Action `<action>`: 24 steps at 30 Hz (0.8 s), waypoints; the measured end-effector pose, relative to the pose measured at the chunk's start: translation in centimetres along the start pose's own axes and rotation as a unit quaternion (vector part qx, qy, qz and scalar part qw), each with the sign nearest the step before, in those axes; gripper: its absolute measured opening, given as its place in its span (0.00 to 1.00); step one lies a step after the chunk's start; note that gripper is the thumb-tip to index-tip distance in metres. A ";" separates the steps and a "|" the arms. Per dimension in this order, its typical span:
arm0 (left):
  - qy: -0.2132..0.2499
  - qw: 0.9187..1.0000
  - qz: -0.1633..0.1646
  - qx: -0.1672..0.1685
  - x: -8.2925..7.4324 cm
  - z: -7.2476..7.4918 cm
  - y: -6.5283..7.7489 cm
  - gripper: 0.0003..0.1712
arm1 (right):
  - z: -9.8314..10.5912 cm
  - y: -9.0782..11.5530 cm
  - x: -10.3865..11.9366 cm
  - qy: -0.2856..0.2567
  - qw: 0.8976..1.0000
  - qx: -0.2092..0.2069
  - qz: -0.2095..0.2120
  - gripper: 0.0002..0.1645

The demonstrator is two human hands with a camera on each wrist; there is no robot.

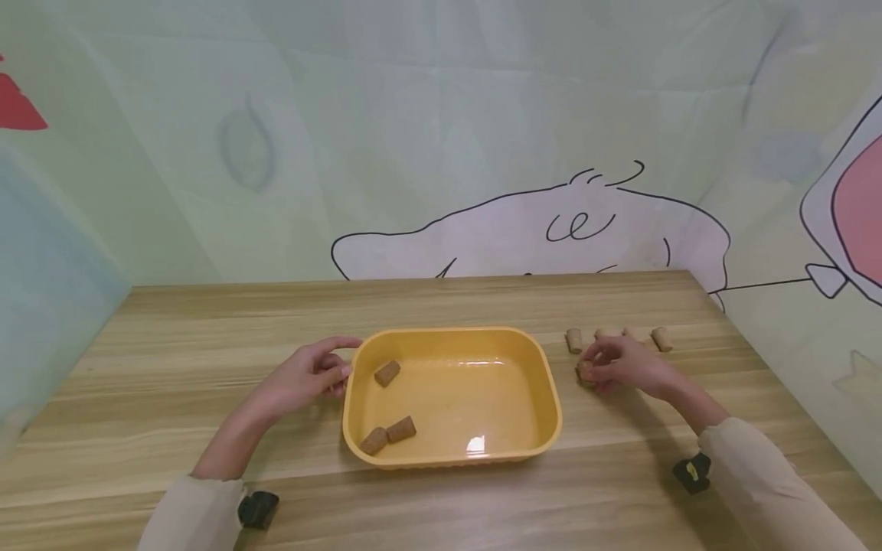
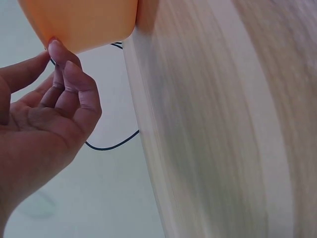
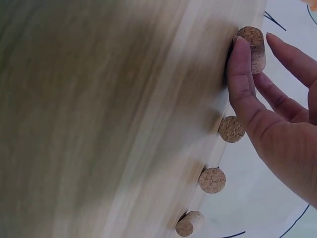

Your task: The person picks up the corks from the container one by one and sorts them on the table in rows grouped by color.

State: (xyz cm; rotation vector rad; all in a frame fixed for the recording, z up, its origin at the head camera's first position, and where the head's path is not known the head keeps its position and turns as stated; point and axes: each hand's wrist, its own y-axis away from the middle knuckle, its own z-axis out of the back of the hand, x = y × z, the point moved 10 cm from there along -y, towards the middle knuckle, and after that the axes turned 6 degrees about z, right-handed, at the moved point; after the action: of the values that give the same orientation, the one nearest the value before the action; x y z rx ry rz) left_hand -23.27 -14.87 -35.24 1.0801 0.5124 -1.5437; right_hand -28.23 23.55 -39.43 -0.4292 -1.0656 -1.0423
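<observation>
"Fingers of the right hand (image 1: 623, 365) curl around a stubby cork (image 3: 252, 49), thumb touching its speckled, grainy surface."

"And the left hand (image 1: 303, 378)?"

"Loosely bent fingers touch the smooth yellow tray (image 1: 468, 398); three corks (image 1: 402, 429) lie inside, four more (image 1: 574, 341) right of it on the wood-grained table (image 1: 207, 321), near the right hand's."

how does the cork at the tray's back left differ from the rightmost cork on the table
The back-left cork lies inside the tray; the rightmost cork lies on the table. The back-left cork looks darker, the rightmost cork paler. Both lie on their sides.
</observation>
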 end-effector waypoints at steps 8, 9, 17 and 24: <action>0.008 1.000 -0.010 0.005 -0.4 -0.1 0.2 0.23 | 0.5 0.2 -0.1 -0.002 1.000 -0.004 -0.020 0.20; 0.008 1.000 -0.009 0.005 -0.4 -0.1 0.2 0.23 | 0.7 0.2 0.0 0.004 1.000 -0.007 -0.022 0.21; 0.002 1.000 -0.004 0.002 -0.1 -0.1 0.0 0.22 | 2.9 0.7 2.5 0.063 0.997 -0.032 -0.013 0.22; 0.005 1.000 -0.007 0.003 0.0 -0.1 0.0 0.22 | 4.6 0.4 5.5 0.092 0.995 -0.029 0.015 0.25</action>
State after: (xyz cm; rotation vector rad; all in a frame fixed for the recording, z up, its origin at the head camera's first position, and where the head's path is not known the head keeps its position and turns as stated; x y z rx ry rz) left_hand -23.26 -14.81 -35.25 1.0906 0.5236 -1.5543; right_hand -29.69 24.42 -32.51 -0.3862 -0.8638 -1.0670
